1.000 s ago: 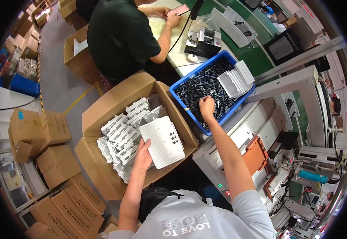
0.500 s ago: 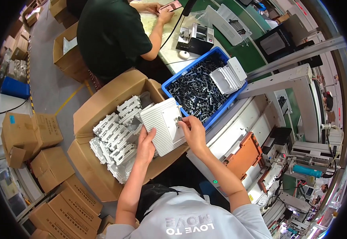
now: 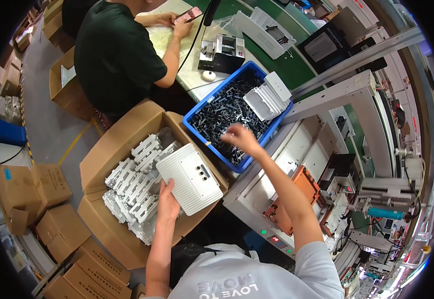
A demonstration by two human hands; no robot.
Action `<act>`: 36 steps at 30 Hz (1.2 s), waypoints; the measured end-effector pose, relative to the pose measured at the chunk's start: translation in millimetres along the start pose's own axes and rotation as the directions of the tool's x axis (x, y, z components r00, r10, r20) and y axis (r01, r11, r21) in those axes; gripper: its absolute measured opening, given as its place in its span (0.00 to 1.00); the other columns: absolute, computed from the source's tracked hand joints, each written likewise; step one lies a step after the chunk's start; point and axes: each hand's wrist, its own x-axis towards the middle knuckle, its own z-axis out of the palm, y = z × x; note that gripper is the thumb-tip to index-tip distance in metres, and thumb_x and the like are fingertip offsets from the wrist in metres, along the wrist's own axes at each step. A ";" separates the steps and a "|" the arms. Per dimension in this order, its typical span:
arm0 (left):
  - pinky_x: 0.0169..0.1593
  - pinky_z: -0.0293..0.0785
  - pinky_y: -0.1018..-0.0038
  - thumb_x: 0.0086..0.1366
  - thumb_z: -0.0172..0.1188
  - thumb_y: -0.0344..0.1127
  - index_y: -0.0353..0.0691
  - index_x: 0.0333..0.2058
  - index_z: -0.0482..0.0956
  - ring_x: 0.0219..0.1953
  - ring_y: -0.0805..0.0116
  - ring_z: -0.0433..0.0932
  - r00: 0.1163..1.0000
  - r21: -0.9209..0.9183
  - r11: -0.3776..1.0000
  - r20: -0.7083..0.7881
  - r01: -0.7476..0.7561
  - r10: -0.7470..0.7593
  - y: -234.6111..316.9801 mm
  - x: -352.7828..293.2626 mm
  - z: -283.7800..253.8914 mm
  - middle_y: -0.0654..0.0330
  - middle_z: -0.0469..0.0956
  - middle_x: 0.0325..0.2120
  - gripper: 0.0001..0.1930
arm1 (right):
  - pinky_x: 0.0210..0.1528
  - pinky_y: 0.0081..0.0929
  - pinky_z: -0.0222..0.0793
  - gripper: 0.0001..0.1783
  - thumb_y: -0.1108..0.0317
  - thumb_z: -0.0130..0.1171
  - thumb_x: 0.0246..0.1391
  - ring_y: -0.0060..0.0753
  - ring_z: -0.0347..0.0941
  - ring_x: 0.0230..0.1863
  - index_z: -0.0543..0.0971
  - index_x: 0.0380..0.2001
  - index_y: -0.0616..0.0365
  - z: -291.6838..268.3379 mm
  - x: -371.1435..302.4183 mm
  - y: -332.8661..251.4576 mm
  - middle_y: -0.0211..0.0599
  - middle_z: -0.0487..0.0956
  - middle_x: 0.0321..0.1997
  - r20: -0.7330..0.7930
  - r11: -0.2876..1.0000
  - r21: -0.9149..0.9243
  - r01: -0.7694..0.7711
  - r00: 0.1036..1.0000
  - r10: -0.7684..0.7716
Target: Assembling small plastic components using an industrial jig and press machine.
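Observation:
My left hand (image 3: 167, 201) grips the lower left edge of a white ribbed plastic panel (image 3: 179, 174), fingers beneath it. Several small dark round pieces (image 3: 203, 172) sit in a row on the panel's smooth section. My right hand (image 3: 241, 139) is over a blue bin (image 3: 189, 121) full of small black and grey parts (image 3: 219, 113). Its fingers are bent and smeared by motion, so what they hold, if anything, is not clear. The panel is tilted above the edge of an open cardboard box (image 3: 112, 127), which holds stacked white plastic frames (image 3: 132, 182).
White ribbed pieces (image 3: 266, 102) lie across the bin's right side. Beyond it, a person in a dark shirt (image 3: 120, 55) holds a phone (image 3: 188, 15) at a table with a small black machine (image 3: 222, 54). Orange fixtures (image 3: 304, 185) lie at right; closed cartons (image 3: 62, 224) are stacked at left.
My right hand has left the panel and moved over the bin of parts. The dark round pieces on the panel are now uncovered. My left hand still holds the panel; the whole view has shifted.

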 end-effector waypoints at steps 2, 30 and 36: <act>0.60 0.63 0.67 0.68 0.50 0.33 0.40 0.62 0.58 0.57 0.65 0.67 0.999 0.004 1.000 -0.034 -0.004 0.004 3.2 -2.0 -3.2 0.59 0.68 0.55 0.24 | 0.48 0.41 0.68 0.15 0.66 0.62 0.49 0.55 0.72 0.44 0.77 0.38 0.62 -24.9 36.7 38.8 0.49 0.77 0.41 -0.443 0.942 -0.333 -0.029 0.887 -0.130; 0.50 0.72 0.75 0.64 0.57 0.33 0.35 0.55 0.69 0.47 0.70 0.76 0.951 0.296 0.933 0.163 0.205 -0.261 5.2 -28.5 68.4 0.57 0.76 0.46 0.21 | 0.36 0.29 0.76 0.11 0.78 0.60 0.43 0.39 0.77 0.37 0.77 0.34 0.63 -35.4 -169.3 -71.0 0.42 0.80 0.45 -0.116 0.491 -0.376 0.786 0.486 -0.866; 0.50 0.73 0.75 0.65 0.56 0.30 0.35 0.56 0.67 0.46 0.70 0.77 0.906 0.321 0.919 0.277 0.227 -0.321 -7.8 -57.2 95.4 0.56 0.76 0.46 0.21 | 0.37 0.28 0.76 0.15 0.77 0.60 0.43 0.38 0.75 0.39 0.77 0.38 0.63 -53.6 -233.7 -54.1 0.42 0.78 0.49 -0.127 0.490 -0.404 0.772 0.483 -0.866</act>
